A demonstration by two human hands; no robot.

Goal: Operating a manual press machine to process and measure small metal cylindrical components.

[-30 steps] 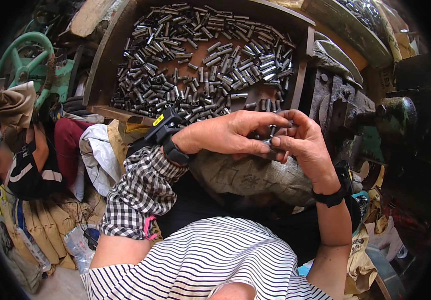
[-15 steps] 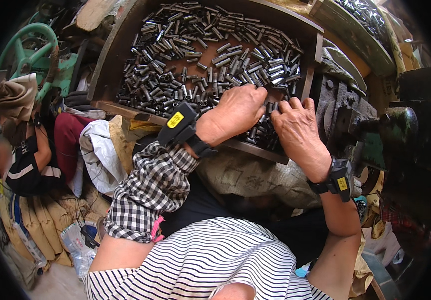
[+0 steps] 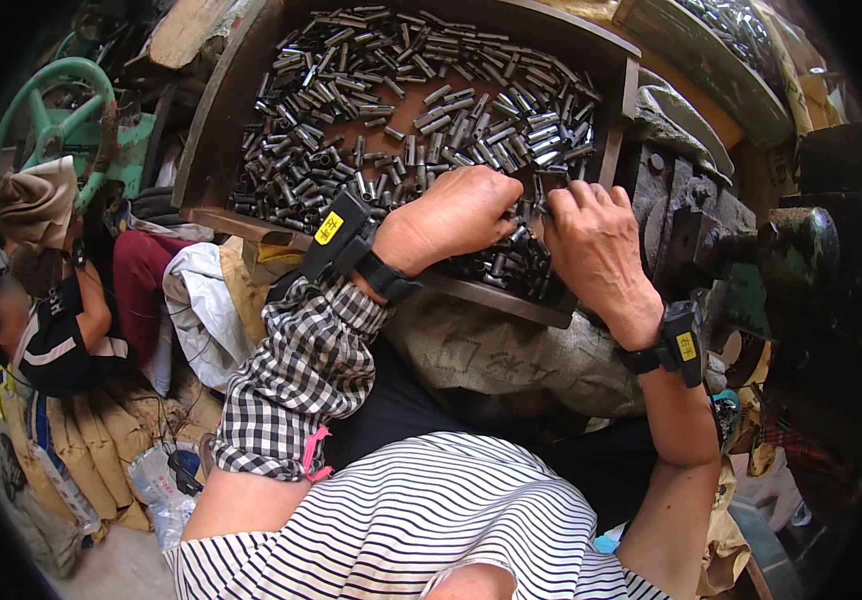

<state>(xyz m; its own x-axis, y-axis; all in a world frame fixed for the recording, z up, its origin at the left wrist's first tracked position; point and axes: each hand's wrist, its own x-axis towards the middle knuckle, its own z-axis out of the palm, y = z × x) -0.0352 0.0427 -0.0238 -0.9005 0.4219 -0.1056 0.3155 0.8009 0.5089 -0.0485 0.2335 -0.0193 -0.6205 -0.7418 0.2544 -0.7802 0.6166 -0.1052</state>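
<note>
A wooden tray (image 3: 617, 140) in front of me holds a great many short dark metal tubes (image 3: 351, 90), some shiny, lying in loose heaps. Over the tray's near right part, my left hand (image 3: 451, 220) is closed with its fingers curled under. Whatever it grips is hidden beneath the fingers. Close on its right, my right hand (image 3: 601, 245) has bent fingers pressed together at the tips, pinching a short metal tube that shows only in part. More tubes (image 3: 501, 265) lie between the hands, against the tray's near wall.
Black machinery (image 3: 796, 250) stands at the right of the tray. A sack (image 3: 511, 350) hangs below its near edge. At the left another person (image 3: 71, 330) sits by a green handwheel (image 3: 51, 130). A second container of metal parts (image 3: 731, 40) is at the far right.
My left hand has shifted slightly left and turned a little. My right hand has moved slightly away from me, and a gap with tubes now shows between the hands.
</note>
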